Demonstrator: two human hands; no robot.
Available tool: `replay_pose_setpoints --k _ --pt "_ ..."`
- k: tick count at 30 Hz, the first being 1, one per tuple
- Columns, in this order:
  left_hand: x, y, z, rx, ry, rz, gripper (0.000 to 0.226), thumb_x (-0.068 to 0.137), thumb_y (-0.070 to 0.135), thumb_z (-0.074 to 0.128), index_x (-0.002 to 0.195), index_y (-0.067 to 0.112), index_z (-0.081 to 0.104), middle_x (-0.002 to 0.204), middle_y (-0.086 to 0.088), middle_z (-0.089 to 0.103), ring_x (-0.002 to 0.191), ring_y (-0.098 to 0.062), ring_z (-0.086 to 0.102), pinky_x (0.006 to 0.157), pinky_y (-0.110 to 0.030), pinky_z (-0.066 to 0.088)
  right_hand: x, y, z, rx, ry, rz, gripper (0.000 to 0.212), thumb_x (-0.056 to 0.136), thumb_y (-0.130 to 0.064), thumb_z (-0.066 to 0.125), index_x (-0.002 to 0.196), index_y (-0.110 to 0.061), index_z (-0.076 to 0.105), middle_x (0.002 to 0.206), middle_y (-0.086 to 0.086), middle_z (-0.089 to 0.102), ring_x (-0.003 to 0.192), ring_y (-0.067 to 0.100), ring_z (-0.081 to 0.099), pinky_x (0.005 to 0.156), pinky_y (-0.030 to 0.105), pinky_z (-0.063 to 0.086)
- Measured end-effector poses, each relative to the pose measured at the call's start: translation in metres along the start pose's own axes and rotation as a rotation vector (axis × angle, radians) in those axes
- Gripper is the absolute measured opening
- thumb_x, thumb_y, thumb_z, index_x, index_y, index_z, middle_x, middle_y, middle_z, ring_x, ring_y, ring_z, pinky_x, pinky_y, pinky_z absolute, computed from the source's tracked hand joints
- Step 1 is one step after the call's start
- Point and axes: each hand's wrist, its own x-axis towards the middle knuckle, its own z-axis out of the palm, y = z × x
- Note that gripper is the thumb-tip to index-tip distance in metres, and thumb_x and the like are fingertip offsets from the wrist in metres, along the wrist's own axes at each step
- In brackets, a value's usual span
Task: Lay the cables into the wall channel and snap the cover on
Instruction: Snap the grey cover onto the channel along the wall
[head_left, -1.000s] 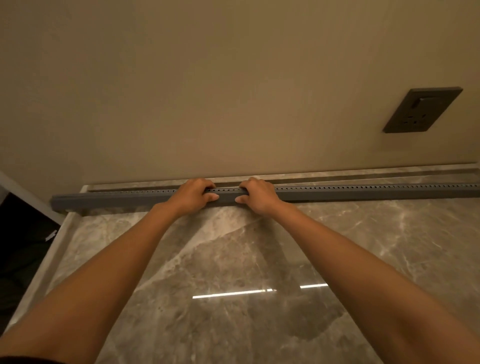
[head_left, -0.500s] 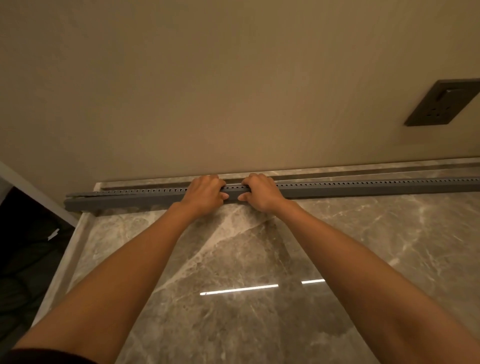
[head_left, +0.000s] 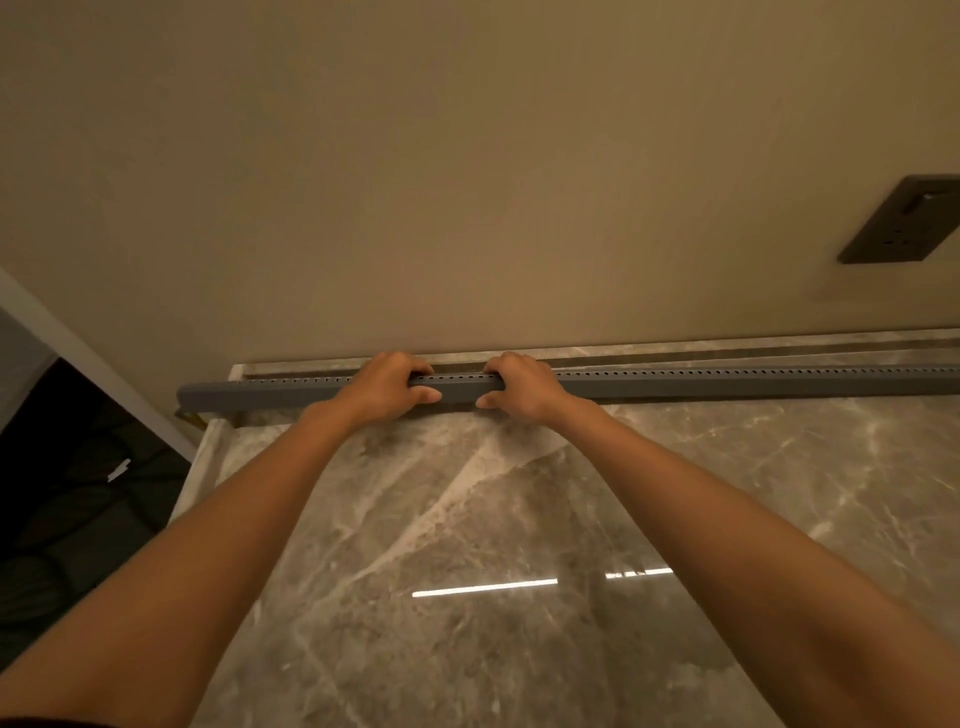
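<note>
while both hands' grip holds the channel (head_left: 675, 383), its right end is cut off.

Channel (head_left: 675, 384) lies along back of counter (head_left: 519, 519), near wall (head_left: 415, 182), left end overhanging counter edge. Left hand (head_left: 387, 387), right hand (head_left: 519, 387) side by side on channel. Socket (head_left: 904, 221) on wall, upper right.

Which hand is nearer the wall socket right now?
Right. The right hand grips the grey channel on the side toward the wall socket; the left hand grips it farther left.
</note>
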Motion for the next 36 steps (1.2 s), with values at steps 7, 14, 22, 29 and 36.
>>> replay_pose_setpoints --k 7,14,22,29,36 --pt "-0.01 -0.03 -0.017 -0.054 -0.027 -0.064 0.026 0.086 0.025 0.064 0.108 0.01 0.067 0.104 -0.013 0.07 0.089 -0.024 0.06 0.074 -0.029 0.041 0.014 -0.042 0.01 0.067 -0.05 -0.044 0.037 0.089 -0.033 0.06 0.117 -0.009 0.059 0.123 0.012 0.062 0.115 0.031 0.054 0.092 0.038 0.042" --pt "-0.01 -0.029 -0.008 0.133 0.041 -0.021 0.025 0.088 0.029 0.059 0.105 0.011 0.063 0.108 -0.014 0.065 0.098 -0.032 0.058 0.08 -0.038 0.046 0.014 -0.049 0.016 0.012 0.009 -0.048 0.03 0.088 -0.027 0.062 0.108 -0.005 0.061 0.115 0.015 0.064 0.108 0.033 0.057 0.087 0.037 0.044" --pt "-0.01 -0.03 -0.006 0.143 0.09 -0.006 0.026 0.087 0.031 0.06 0.105 0.012 0.066 0.109 -0.014 0.067 0.1 -0.033 0.059 0.079 -0.037 0.047 0.014 -0.051 0.015 -0.008 0.022 -0.053 0.027 0.087 -0.026 0.062 0.104 -0.005 0.062 0.11 0.016 0.066 0.103 0.034 0.059 0.082 0.036 0.044" --pt "-0.02 -0.052 -0.025 -0.094 0.037 0.0 0.025 0.084 0.025 0.067 0.103 0.01 0.069 0.101 -0.01 0.071 0.084 -0.018 0.058 0.074 -0.028 0.043 0.016 -0.067 0.015 0.063 -0.037 -0.054 0.029 0.086 -0.028 0.064 0.103 -0.005 0.061 0.11 0.016 0.065 0.104 0.033 0.058 0.081 0.036 0.044" --pt "-0.033 -0.084 -0.04 -0.059 0.015 -0.094 0.022 0.084 0.023 0.067 0.102 0.011 0.067 0.095 -0.013 0.069 0.08 -0.023 0.058 0.071 -0.033 0.043 0.027 -0.102 0.03 0.037 -0.028 -0.123 0.029 0.089 -0.032 0.059 0.103 -0.006 0.061 0.109 0.015 0.066 0.103 0.032 0.059 0.082 0.037 0.044"
